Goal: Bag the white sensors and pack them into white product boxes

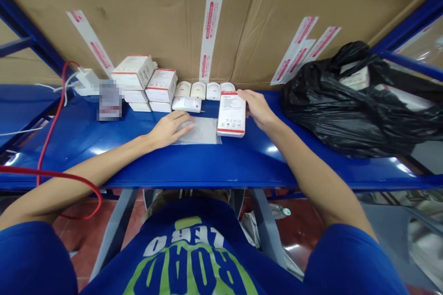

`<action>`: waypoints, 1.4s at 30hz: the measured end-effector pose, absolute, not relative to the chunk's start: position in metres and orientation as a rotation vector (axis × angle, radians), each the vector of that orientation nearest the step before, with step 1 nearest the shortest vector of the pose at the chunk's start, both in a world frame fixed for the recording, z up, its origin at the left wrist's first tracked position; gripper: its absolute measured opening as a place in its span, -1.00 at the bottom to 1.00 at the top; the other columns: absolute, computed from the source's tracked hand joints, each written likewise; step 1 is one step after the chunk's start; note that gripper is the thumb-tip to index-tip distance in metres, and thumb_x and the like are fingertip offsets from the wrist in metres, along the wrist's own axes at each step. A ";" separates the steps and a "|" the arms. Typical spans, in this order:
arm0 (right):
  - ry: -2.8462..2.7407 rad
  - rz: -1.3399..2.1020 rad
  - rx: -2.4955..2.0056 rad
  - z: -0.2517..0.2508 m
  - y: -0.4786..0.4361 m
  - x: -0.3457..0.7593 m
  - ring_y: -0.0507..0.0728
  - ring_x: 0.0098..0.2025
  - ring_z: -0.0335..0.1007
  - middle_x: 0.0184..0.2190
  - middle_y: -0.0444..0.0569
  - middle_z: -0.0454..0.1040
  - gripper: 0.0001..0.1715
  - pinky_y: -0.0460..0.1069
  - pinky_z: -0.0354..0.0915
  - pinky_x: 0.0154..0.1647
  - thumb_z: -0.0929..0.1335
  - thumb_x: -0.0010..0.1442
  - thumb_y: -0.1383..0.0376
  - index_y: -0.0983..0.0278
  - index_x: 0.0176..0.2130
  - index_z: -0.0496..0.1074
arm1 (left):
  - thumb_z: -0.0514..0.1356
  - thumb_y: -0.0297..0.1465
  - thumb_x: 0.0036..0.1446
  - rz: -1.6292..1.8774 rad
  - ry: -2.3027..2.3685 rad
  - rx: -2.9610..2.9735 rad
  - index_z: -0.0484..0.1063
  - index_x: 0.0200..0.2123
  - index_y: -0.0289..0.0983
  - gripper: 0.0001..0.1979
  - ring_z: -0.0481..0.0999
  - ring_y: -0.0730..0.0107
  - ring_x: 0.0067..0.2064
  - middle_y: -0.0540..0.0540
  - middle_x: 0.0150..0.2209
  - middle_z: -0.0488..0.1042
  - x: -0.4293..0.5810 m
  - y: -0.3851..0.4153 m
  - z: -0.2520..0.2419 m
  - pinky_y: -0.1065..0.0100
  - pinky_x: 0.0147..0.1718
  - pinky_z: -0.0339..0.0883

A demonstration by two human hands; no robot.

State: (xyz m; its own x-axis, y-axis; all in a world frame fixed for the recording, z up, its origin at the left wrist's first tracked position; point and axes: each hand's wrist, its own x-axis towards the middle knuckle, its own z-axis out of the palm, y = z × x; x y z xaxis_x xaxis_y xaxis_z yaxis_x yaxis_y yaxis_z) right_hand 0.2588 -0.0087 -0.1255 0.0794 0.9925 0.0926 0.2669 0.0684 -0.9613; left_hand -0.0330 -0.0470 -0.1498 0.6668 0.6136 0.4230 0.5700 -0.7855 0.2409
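A white detector box (231,114) with red bands and printed text stands tilted toward me. My right hand (259,109) grips it by its upper right side, fingers partly hidden behind it. Flat on the blue table lies a clear plastic bag (204,131), and the box's lower left edge overlaps its right end. My left hand (169,130) rests on the bag's left part with its fingers stretched out. Just behind the hands sit several white detector housings (199,90), with another white detector (187,104) lying in front of them.
White boxes (133,73) are stacked left of the detectors. Beside them are a white plug adapter (88,78) and a red cable (51,124). A black plastic bag (321,101) holding white boxes fills the right end. A cardboard wall (166,18) stands behind the blue table (194,166).
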 end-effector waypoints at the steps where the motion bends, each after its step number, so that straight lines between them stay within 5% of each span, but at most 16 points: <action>1: -1.390 0.942 -1.443 -0.125 -0.006 0.262 0.07 -0.54 0.33 -0.52 -0.09 0.42 -0.68 -0.02 0.24 -0.56 0.39 0.29 0.08 0.21 -0.40 0.44 | -0.09 -0.11 0.49 0.708 0.988 2.810 0.52 0.01 -0.30 -0.50 0.57 0.12 0.02 -0.23 -0.05 0.58 -0.033 -0.045 -0.152 0.09 0.10 0.47; 3: -1.450 0.874 -1.551 -0.125 -0.003 0.265 0.16 -0.45 0.45 -0.45 -0.02 0.50 -0.74 0.05 0.38 -0.47 0.36 0.30 0.10 0.22 -0.30 0.48 | -0.03 -0.16 0.47 0.608 1.012 2.851 0.53 0.02 -0.30 -0.56 0.55 0.10 0.02 -0.25 -0.03 0.57 -0.032 -0.043 -0.156 0.06 0.10 0.46; 6: -1.665 0.526 -1.630 -0.125 -0.009 0.262 0.39 -0.03 0.58 -0.06 0.19 0.60 -0.61 0.31 0.50 -0.04 0.35 0.28 0.13 0.24 0.02 0.52 | 0.05 -0.20 0.44 0.482 1.070 2.872 0.54 0.04 -0.27 -0.63 0.51 0.08 0.03 -0.25 0.02 0.54 -0.031 -0.044 -0.159 0.02 0.11 0.43; 9: -2.027 0.267 -1.560 -0.124 -0.028 0.252 0.58 0.33 0.30 0.37 0.22 0.31 -0.30 0.52 0.30 0.24 0.43 0.19 0.03 0.17 0.26 0.43 | 0.06 -0.20 0.43 0.437 1.091 2.869 0.53 0.08 -0.26 -0.63 0.49 0.07 0.04 -0.25 0.03 0.51 -0.030 -0.045 -0.160 0.02 0.13 0.40; 12: -2.370 0.316 -1.546 -0.123 -0.051 0.238 0.68 0.47 0.03 0.50 0.17 0.08 -0.23 0.60 0.28 0.22 0.51 0.10 0.03 0.12 0.25 0.45 | 0.06 -0.19 0.43 0.392 1.109 2.884 0.51 0.10 -0.27 -0.61 0.48 0.06 0.05 -0.26 0.03 0.49 -0.030 -0.043 -0.158 0.03 0.13 0.40; 18: -2.421 0.189 -1.466 -0.111 -0.058 0.241 0.56 0.46 0.10 0.45 0.10 0.19 -0.52 0.54 0.29 0.24 0.51 0.06 0.23 0.12 0.02 0.55 | 0.07 -0.19 0.42 0.232 1.060 2.934 0.46 0.14 -0.28 -0.60 0.48 0.08 0.06 -0.23 0.01 0.49 -0.027 -0.035 -0.150 0.08 0.11 0.42; 25: -2.193 -0.089 -1.592 -0.114 0.021 0.299 0.64 0.37 0.19 0.37 0.22 0.29 -0.46 0.59 0.28 0.19 0.53 0.06 0.10 0.17 0.02 0.52 | 0.03 -0.11 0.44 0.252 1.134 2.988 0.44 0.17 -0.27 -0.55 0.48 0.03 0.04 -0.25 0.00 0.48 -0.023 -0.037 -0.153 0.08 0.05 0.47; 32: -2.357 0.018 -1.578 -0.133 0.062 0.303 0.50 0.34 0.31 0.34 0.18 0.36 -0.33 0.45 0.22 0.33 0.52 0.05 0.19 0.20 0.15 0.49 | 0.03 -0.11 0.45 0.290 1.203 3.005 0.46 0.16 -0.24 -0.56 0.48 0.04 0.01 -0.26 0.01 0.48 -0.019 -0.040 -0.158 0.17 -0.10 0.50; 36: -2.398 -0.099 -1.550 -0.139 0.068 0.284 0.52 0.42 0.19 0.34 0.29 0.35 -0.19 0.47 -0.01 0.45 0.46 0.07 0.32 0.34 0.29 0.37 | 0.03 -0.13 0.45 0.318 1.180 2.987 0.46 0.15 -0.25 -0.57 0.49 0.04 0.01 -0.26 0.00 0.49 -0.019 -0.039 -0.158 0.14 -0.05 0.50; 42: -2.434 -0.040 -1.475 -0.159 0.088 0.282 0.62 0.33 0.23 0.19 0.34 0.45 -0.45 0.56 -0.03 0.41 0.42 0.13 0.25 0.36 0.11 0.53 | 0.02 -0.09 0.44 0.365 1.151 2.951 0.46 0.13 -0.26 -0.55 0.46 0.00 0.04 -0.28 0.02 0.49 -0.020 -0.034 -0.163 0.10 -0.05 0.49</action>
State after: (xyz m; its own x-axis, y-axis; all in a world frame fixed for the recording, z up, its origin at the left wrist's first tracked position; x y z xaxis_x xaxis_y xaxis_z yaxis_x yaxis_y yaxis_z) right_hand 0.2816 0.0878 -0.1593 -0.4315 0.8629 0.2631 0.8711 0.4743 -0.1272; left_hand -0.0196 -0.0342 -0.1629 0.7135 0.6622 0.2287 0.6730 -0.7386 0.0392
